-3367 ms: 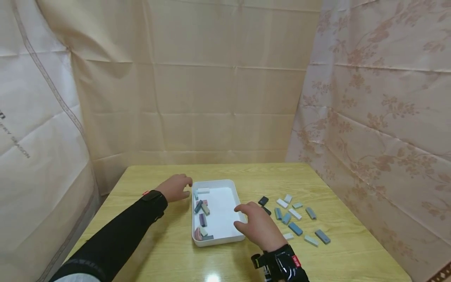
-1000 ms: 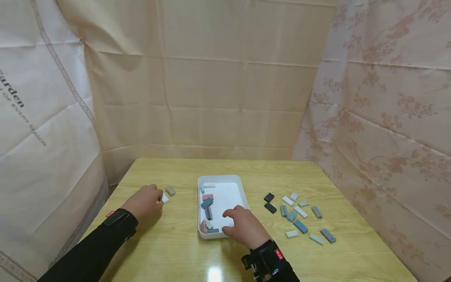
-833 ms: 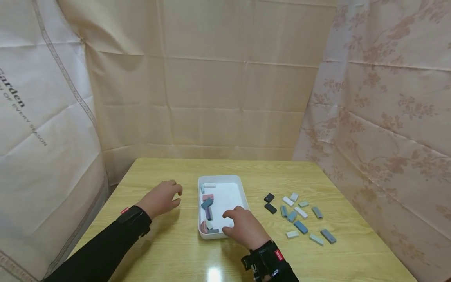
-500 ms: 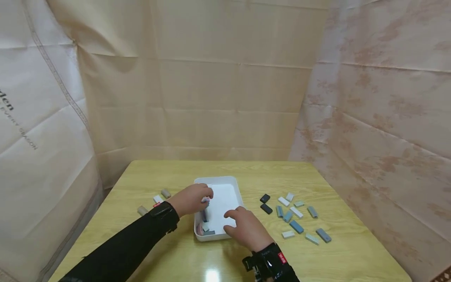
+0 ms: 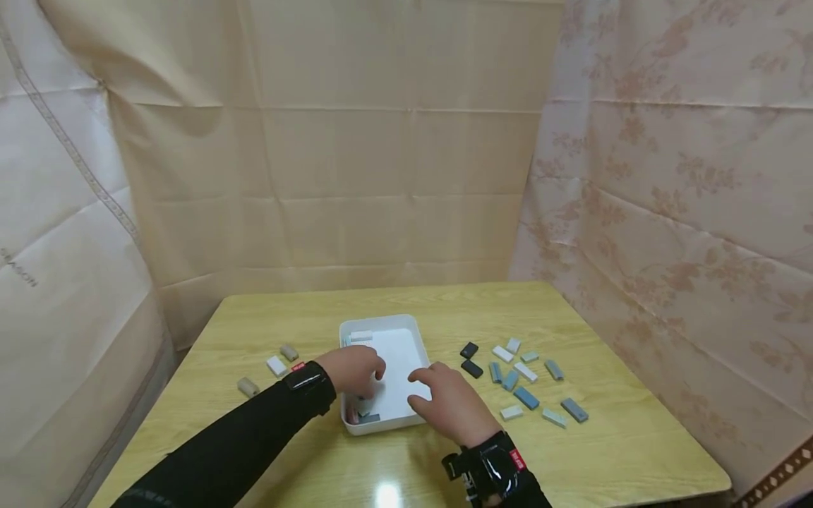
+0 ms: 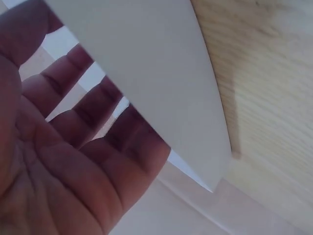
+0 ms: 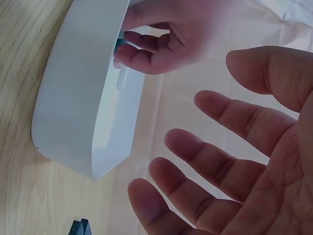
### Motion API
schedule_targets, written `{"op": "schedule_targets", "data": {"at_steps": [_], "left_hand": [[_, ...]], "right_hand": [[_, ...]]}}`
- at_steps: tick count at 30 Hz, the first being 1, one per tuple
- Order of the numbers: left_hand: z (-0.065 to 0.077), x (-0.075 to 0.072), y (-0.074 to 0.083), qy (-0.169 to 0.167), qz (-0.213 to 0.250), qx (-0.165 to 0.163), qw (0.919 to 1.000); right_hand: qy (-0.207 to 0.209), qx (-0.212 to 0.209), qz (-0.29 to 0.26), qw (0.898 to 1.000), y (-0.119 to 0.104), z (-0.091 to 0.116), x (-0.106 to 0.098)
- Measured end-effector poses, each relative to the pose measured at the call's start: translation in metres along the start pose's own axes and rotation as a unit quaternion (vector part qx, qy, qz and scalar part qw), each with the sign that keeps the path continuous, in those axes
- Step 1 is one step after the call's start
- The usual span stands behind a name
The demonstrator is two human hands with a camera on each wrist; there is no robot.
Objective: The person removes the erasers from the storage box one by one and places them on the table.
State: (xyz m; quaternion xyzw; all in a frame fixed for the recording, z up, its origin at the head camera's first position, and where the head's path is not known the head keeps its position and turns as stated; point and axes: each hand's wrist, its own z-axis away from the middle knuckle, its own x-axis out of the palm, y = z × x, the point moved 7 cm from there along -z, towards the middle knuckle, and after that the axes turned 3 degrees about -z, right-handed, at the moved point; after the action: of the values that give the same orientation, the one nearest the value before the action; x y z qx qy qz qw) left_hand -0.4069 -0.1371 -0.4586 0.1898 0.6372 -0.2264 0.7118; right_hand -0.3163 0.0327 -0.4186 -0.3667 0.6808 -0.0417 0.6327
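Observation:
My left hand (image 5: 352, 370) reaches over the left side of a white tray (image 5: 396, 424), fingers bent down inside it. In the right wrist view its fingertips lie beside a small teal block (image 7: 119, 44); in the left wrist view the tray wall (image 6: 146, 63) covers the fingertips, so I cannot tell whether they grip anything. A white block (image 5: 361, 336) lies at the tray's far end, a grey block (image 5: 368, 418) and a pinkish block (image 5: 351, 415) at the near left corner. My right hand (image 5: 454, 402) hovers by the tray's right side, fingers loosely bent, holding nothing.
Left of the tray lie a white block (image 5: 276, 365) and two tan blocks (image 5: 248, 386). To its right are two black blocks (image 5: 471, 368) and several blue, white and pale green blocks (image 5: 526, 398). Cloth hangs behind the wooden table (image 5: 305, 466) and at both sides.
My left hand set something down left of the tray, then swung right and down into the tray. A tan-green block seen in the tray earlier is gone from there. The right hand stays nearly still.

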Motion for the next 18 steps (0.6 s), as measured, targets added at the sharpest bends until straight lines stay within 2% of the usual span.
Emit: {"op": "schedule_targets", "data": {"at_steps": [3,8,13,18], "left_hand": [[0.002,0.003,0.005,-0.015,-0.004,0.001,0.9999],[0.002,0.011,0.009,-0.017,-0.008,0.014,0.9997],[0.001,0.016,0.006,-0.005,-0.007,0.013,0.9999],[0.003,0.008,0.005,0.024,-0.011,0.022,0.9994]], "right_hand": [[-0.002,0.004,-0.003,1.0,0.001,-0.001,0.0],[-0.002,0.027,0.016,0.999,0.011,0.0,-0.003],[0.002,0.068,0.033,0.997,0.022,0.002,-0.009],[0.004,0.073,0.032,0.997,0.024,0.003,-0.012]]}}
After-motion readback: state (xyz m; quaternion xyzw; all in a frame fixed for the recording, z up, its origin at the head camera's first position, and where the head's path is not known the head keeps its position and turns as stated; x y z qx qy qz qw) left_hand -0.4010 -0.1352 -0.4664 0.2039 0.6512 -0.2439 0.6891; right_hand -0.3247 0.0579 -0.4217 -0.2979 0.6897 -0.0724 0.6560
